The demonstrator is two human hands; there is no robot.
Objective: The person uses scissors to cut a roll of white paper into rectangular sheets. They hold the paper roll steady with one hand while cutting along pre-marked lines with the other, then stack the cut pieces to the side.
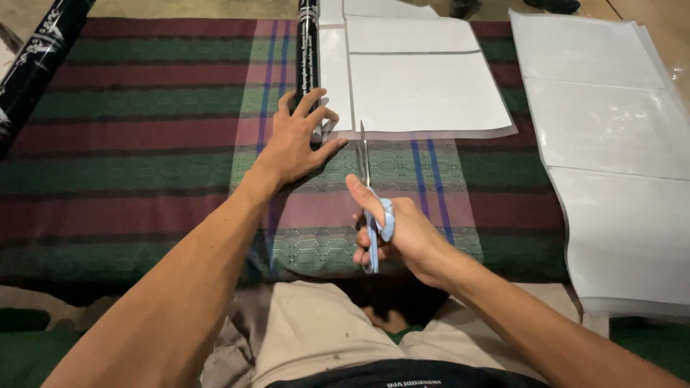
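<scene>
So from my feed, closest in was the right hand (399, 233), fingers clamped through the blue handles of the scissors (368, 208), blades pointing away toward the near edge of the white sheet (424, 90). The tips sat right at that edge. A bit further out the left hand (295, 140) lay flat with fingers spread apart, pressing down the sheet's near-left corner, beside a black roll (307, 47). All of it was on a striped green and maroon cloth (144, 151). A stack of more white sheets (611, 129) covered the cloth's right edge.
</scene>
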